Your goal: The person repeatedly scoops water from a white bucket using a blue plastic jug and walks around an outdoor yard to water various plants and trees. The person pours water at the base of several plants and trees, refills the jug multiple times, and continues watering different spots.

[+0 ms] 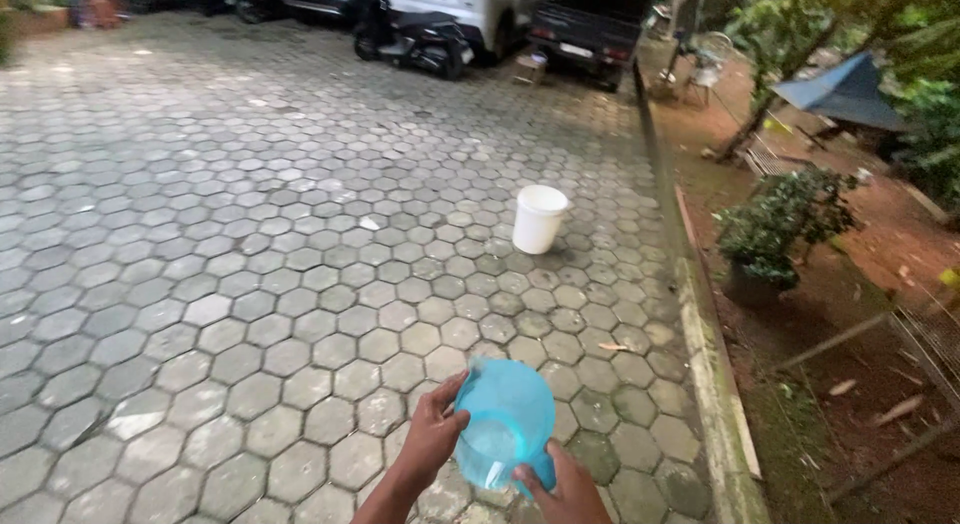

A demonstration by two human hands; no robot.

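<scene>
I hold a translucent blue plastic jug [508,416] in front of me, low in the view. My left hand [433,427] grips its left rim and side. My right hand [566,487] holds it from below, by the handle at the bottom right. The jug tilts with its mouth toward me and some water shows inside. A white plastic bucket [539,219] stands upright on the hexagonal paving [250,284] a few steps ahead, apart from both hands.
A concrete kerb [712,374] runs along the right of the paving, with bare red earth and a potted shrub [780,229] beyond it. Parked cars and a scooter [415,39] stand at the far end. A blue tarp [850,92] lies at the upper right.
</scene>
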